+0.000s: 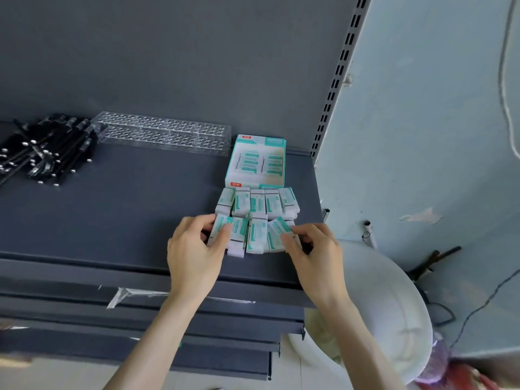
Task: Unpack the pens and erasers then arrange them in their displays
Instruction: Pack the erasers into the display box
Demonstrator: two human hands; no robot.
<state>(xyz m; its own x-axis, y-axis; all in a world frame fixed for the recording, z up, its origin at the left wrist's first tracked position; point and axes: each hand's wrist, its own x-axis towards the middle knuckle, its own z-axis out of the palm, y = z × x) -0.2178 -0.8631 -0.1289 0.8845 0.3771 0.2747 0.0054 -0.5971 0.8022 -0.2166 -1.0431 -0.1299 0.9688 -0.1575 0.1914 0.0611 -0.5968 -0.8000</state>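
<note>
Shelf [126, 215]: grey, carries all stock. Clock bearings are taken from its middle.

Rack [163, 133]: clear, drilled with holes, at 12 o'clock. We see 0 pens in it.

Pens [45, 150]: black, loose heap at 10 o'clock, unpacked but not sorted.

Box [256, 161]: white and teal, at 2 o'clock. We cannot tell whether it is empty.

Left hand [194, 254]: fingers and thumb curled, pinching the 9 o'clock end of the near row of erasers.

Right hand [312, 251]: likewise narrow, pinching the 3 o'clock end of that row.

Erasers [257, 204]: at 4 o'clock, just in front of the box, in 2 rows; 5 in the far row, the near row partly hidden.

We judge the erasers unpacked and being squared up. Racking the pens is all still to do.
</note>
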